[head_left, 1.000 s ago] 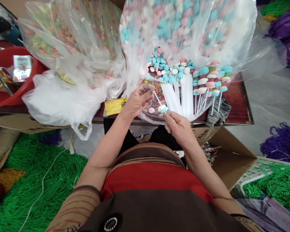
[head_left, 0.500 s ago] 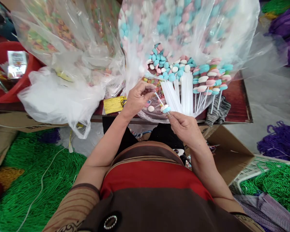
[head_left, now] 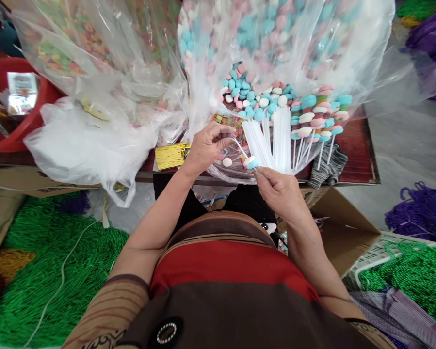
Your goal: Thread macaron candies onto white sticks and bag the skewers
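My left hand (head_left: 207, 145) pinches the upper end of a thin white stick (head_left: 239, 147). My right hand (head_left: 276, 188) pinches a blue and white candy disc (head_left: 250, 162) threaded on the stick's lower end. A loose white candy (head_left: 227, 162) lies just below my left hand. Behind the hands lies a bundle of bare white sticks (head_left: 274, 140), and to its right a row of finished candy skewers (head_left: 317, 121). All of this rests on a big clear plastic bag (head_left: 286, 53) full of pink, blue and white candies.
A second clear bag of multicoloured candy (head_left: 94, 48) and a white plastic bag (head_left: 87, 145) sit at the left, beside a red basin (head_left: 10, 111). Yellow strips (head_left: 171, 156) lie on the dark table edge (head_left: 352, 160). Green bead strands (head_left: 50, 252) and purple ones (head_left: 417, 213) cover the floor.
Both hands shifted slightly up and right with the stick. The candy stays pinched at the stick's lower end.
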{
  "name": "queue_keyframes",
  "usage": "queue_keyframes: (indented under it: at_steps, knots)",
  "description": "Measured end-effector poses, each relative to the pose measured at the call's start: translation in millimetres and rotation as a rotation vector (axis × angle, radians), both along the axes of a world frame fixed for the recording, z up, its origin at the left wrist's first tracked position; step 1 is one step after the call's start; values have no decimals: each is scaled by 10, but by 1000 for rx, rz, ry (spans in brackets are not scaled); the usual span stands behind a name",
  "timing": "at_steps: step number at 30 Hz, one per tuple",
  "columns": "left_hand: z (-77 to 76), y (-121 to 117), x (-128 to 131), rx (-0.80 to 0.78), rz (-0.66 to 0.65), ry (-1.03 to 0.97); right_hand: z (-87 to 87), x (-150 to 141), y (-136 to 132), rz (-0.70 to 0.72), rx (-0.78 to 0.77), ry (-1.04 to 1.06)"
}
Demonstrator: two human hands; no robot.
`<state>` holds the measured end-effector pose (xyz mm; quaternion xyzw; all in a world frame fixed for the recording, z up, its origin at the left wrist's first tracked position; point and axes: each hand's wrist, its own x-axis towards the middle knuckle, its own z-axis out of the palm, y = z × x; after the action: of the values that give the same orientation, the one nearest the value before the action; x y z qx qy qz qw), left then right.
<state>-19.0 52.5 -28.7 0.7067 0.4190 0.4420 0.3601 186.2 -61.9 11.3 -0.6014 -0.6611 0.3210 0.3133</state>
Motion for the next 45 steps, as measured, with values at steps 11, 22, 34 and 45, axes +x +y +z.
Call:
queue_keyframes:
  at_steps: [11,22,34,45]
  knots:
    - [17,38,-32,185,-111,188,-36,4,22,14,-38,22]
    - [27,-162,231,-210,10,-285,-193,-155,-4,-64,-70,327]
    - [40,-363,418,-504,-189,-301,-362,-213,28,-206,-234,847]
    - [-103,457,453,-2,124,759,-236,-86,62,-296,-171,991]
